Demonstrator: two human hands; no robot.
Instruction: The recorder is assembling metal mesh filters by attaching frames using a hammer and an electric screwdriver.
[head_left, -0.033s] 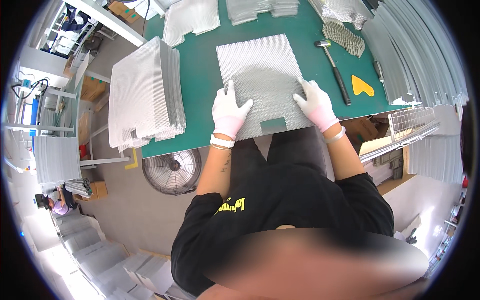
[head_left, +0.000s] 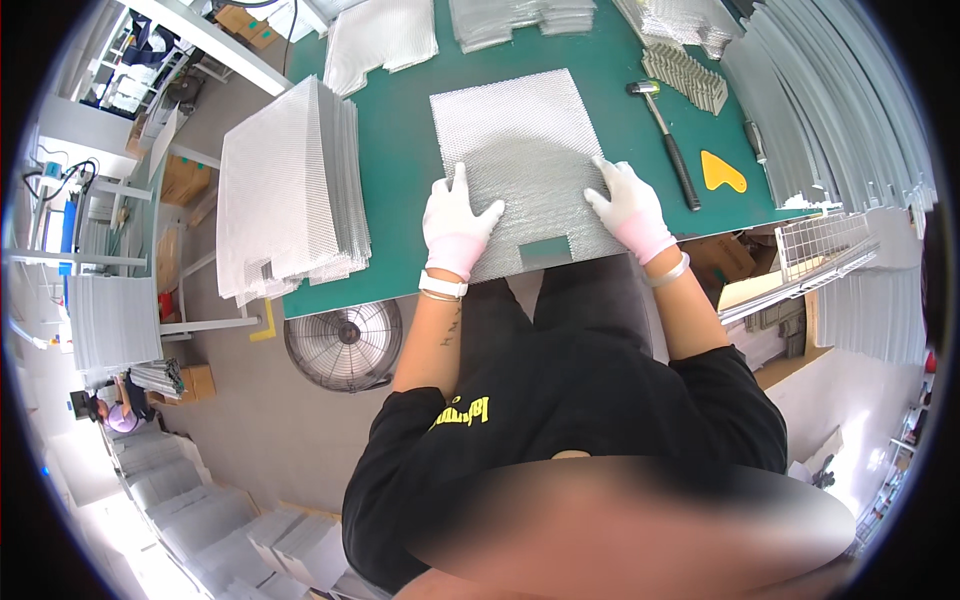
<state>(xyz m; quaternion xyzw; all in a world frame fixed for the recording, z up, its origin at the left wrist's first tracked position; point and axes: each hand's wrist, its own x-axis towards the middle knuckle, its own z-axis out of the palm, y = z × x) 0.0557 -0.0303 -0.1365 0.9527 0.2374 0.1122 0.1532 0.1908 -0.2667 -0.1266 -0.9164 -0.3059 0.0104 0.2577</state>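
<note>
Nothing has moved noticeably: both white-gloved hands stay pressed flat, fingers spread, on the square silver expanded-metal mesh sheet (head_left: 520, 165) lying on the green table (head_left: 400, 150). Left hand (head_left: 457, 225) sits at its 8 o'clock edge, right hand (head_left: 628, 210) at 4 o'clock; a black-handled hammer (head_left: 667, 135) lies at 3 o'clock.

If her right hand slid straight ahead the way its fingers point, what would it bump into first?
The right hand lies flat on the mesh sheet, fingers pointing up and slightly left. It would probably only slide across that mesh; the hammer lies off to its right, seemingly outside that line.
</note>
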